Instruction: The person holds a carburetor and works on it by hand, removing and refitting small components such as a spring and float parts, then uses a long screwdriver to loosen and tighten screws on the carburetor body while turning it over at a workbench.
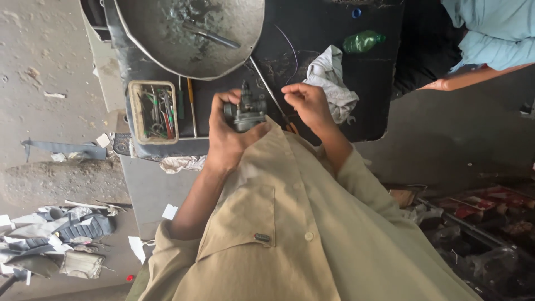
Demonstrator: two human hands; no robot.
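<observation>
My left hand (223,139) grips a small dark metal carburetor (247,108) and holds it upright over the front edge of a black workbench (329,28). My right hand (308,103) hovers just to the right of it, a few centimetres away, with fingertips pinched together. Whether anything small is between them cannot be made out. A long thin metal rod (264,81) lies on the bench and passes under both hands. My beige shirt fills the lower part of the view.
A big round metal pan (167,50) with dirty liquid and a tool sits at the back left. A cream tray of hand tools (153,111), screwdrivers (191,103), a white rag (333,78) and a green bottle (362,40) lie around. Another person's forearm (473,78) reaches in at upper right.
</observation>
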